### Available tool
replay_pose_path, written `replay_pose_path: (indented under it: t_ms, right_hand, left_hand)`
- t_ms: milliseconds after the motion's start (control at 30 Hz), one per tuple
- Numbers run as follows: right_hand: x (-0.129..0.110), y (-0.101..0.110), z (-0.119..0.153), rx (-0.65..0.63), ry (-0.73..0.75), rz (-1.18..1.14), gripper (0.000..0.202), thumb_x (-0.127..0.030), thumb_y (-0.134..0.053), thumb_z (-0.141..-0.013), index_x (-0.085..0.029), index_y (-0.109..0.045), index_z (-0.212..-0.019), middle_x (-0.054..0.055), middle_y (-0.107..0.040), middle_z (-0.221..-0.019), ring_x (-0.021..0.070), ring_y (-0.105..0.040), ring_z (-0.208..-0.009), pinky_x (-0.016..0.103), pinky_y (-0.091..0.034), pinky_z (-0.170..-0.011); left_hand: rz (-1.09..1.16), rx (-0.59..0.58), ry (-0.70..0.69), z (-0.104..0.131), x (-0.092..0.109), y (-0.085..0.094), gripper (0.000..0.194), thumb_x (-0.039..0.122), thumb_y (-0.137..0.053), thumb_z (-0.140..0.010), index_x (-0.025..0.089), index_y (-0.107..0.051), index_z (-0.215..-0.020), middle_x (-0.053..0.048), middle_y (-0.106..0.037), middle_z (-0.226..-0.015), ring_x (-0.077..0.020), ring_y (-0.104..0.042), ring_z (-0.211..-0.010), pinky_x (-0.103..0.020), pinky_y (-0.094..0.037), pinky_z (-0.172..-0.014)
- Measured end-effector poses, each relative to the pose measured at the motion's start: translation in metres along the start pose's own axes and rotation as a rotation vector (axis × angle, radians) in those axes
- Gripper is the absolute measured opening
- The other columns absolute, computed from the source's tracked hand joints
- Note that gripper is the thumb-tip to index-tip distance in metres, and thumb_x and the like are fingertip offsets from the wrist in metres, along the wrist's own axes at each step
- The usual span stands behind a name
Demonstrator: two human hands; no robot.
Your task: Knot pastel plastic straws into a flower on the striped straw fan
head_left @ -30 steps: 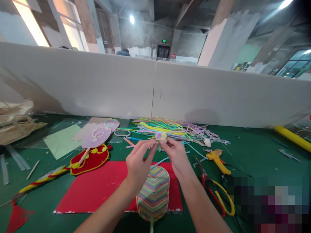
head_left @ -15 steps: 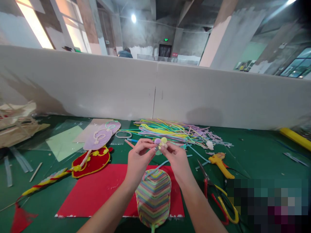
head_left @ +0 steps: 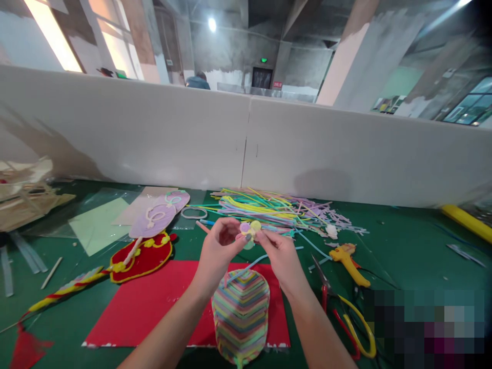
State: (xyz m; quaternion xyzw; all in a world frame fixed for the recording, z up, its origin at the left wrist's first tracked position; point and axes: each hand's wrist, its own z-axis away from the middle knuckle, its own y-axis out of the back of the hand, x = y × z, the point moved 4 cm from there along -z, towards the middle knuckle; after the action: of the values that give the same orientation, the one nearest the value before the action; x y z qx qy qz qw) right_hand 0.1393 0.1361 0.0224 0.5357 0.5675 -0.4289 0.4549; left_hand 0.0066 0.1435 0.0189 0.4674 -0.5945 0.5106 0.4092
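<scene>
A small pastel flower [head_left: 250, 230] with round lilac, yellow and green petals is pinched between my two hands above the table. My left hand [head_left: 222, 241] grips its left side between thumb and fingers. From the right, my right hand [head_left: 277, 252] pinches its edge. Below them lies a leaf-shaped fan [head_left: 242, 315] with chevron stripes in pastel colours, partly on a red sheet [head_left: 154, 302]. A light blue pipe cleaner [head_left: 258, 260] rests across the fan's top.
A heap of pipe cleaners [head_left: 261, 205] lies behind my hands. To the left are a lilac fan [head_left: 156, 218] and a red fan [head_left: 144, 259]. On the right sit a yellow glue gun [head_left: 349, 264] and scissors [head_left: 355, 328]. A white partition [head_left: 172, 138] stands behind.
The flower has turned slightly and shows more of its petals. My right fingers have shifted to its right edge. The view has moved a little.
</scene>
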Motion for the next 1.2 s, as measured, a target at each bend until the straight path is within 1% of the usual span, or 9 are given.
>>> replay_pose_path:
  t_ms: [167, 400, 633, 767, 833, 933, 1067, 1133, 1200]
  right_hand:
    - [-0.002, -0.006, 0.002, -0.040, -0.046, -0.069, 0.023, -0.035, -0.057, -0.079, -0.019, -0.071, -0.088, 0.004, -0.068, -0.086, 0.0206, -0.060, -0.084, 0.033, -0.045, -0.082]
    - [0.001, -0.002, 0.001, 0.116, -0.071, -0.080, 0.019, -0.035, -0.064, -0.072, -0.018, -0.068, -0.077, 0.002, -0.066, -0.077, 0.0200, -0.058, -0.079, 0.030, -0.044, -0.075]
    - [0.003, 0.001, -0.001, 0.089, -0.044, -0.019, 0.018, -0.034, -0.065, -0.072, -0.017, -0.065, -0.067, 0.000, -0.058, -0.066, 0.0146, -0.050, -0.065, 0.025, -0.041, -0.062]
    - [-0.001, 0.002, -0.001, 0.048, -0.027, -0.030, 0.016, -0.033, -0.066, -0.070, -0.018, -0.068, -0.073, 0.001, -0.061, -0.070, 0.0168, -0.055, -0.070, 0.027, -0.044, -0.067]
    - [-0.007, 0.003, 0.000, 0.059, -0.014, -0.026, 0.017, -0.034, -0.066, -0.069, -0.019, -0.069, -0.076, 0.002, -0.063, -0.074, 0.0185, -0.057, -0.074, 0.029, -0.046, -0.071]
    - [-0.024, 0.005, 0.002, 0.115, 0.038, 0.020, 0.018, -0.035, -0.065, -0.071, -0.019, -0.068, -0.078, 0.002, -0.064, -0.076, 0.0188, -0.057, -0.075, 0.031, -0.047, -0.072]
    - [-0.065, 0.010, 0.004, 0.201, 0.214, 0.141, 0.014, -0.033, -0.064, -0.072, -0.020, -0.068, -0.074, 0.003, -0.064, -0.078, 0.0178, -0.056, -0.077, 0.030, -0.045, -0.075]
    - [-0.082, 0.014, 0.004, 0.142, 0.167, 0.113, 0.017, -0.036, -0.063, -0.072, -0.020, -0.068, -0.075, 0.003, -0.063, -0.074, 0.0166, -0.056, -0.071, 0.029, -0.046, -0.067]
    - [-0.093, 0.022, 0.002, 0.098, 0.025, -0.004, 0.023, -0.040, -0.065, -0.070, -0.018, -0.069, -0.079, 0.002, -0.064, -0.070, 0.0150, -0.056, -0.064, 0.026, -0.046, -0.056]
  left_hand:
    - [-0.091, 0.019, -0.047, 0.001, 0.000, 0.002, 0.025, 0.026, -0.069, -0.068, 0.016, -0.058, -0.088, -0.002, -0.062, -0.080, -0.0136, -0.059, -0.075, -0.023, -0.049, -0.066]
    - [-0.101, 0.025, 0.001, 0.004, 0.001, -0.002, 0.024, 0.034, -0.065, -0.071, 0.017, -0.061, -0.087, -0.003, -0.067, -0.080, -0.0155, -0.062, -0.075, -0.023, -0.050, -0.062]
    - [-0.175, 0.033, -0.028, 0.002, 0.005, 0.003, 0.019, 0.034, -0.064, -0.073, 0.017, -0.062, -0.081, -0.001, -0.066, -0.074, -0.0141, -0.062, -0.069, -0.022, -0.050, -0.062]
    - [-0.288, -0.038, -0.097, 0.001, 0.014, 0.005, 0.017, 0.032, -0.064, -0.073, 0.017, -0.063, -0.080, -0.002, -0.067, -0.075, -0.0151, -0.062, -0.070, -0.024, -0.049, -0.065]
    - [-0.357, -0.031, -0.135, 0.001, 0.023, 0.001, 0.016, 0.032, -0.060, -0.075, 0.017, -0.063, -0.078, -0.003, -0.067, -0.075, -0.0153, -0.062, -0.068, -0.025, -0.049, -0.065]
    - [-0.526, 0.066, -0.268, 0.004, 0.046, -0.008, 0.013, 0.030, -0.060, -0.076, 0.018, -0.064, -0.074, -0.003, -0.067, -0.075, -0.0160, -0.061, -0.072, -0.026, -0.047, -0.069]
    - [-0.527, 0.124, -0.326, 0.007, 0.077, -0.020, 0.014, 0.031, -0.060, -0.075, 0.018, -0.064, -0.072, -0.002, -0.066, -0.074, -0.0158, -0.061, -0.072, -0.026, -0.047, -0.069]
    - [-0.437, 0.063, -0.291, 0.008, 0.088, -0.022, 0.019, 0.036, -0.059, -0.077, 0.019, -0.066, -0.078, -0.003, -0.067, -0.076, -0.0170, -0.061, -0.073, -0.026, -0.048, -0.067]
    - [-0.314, -0.021, -0.233, 0.011, 0.094, -0.021, 0.030, 0.042, -0.050, -0.082, 0.018, -0.066, -0.090, -0.005, -0.068, -0.083, -0.0189, -0.062, -0.078, -0.028, -0.049, -0.067]
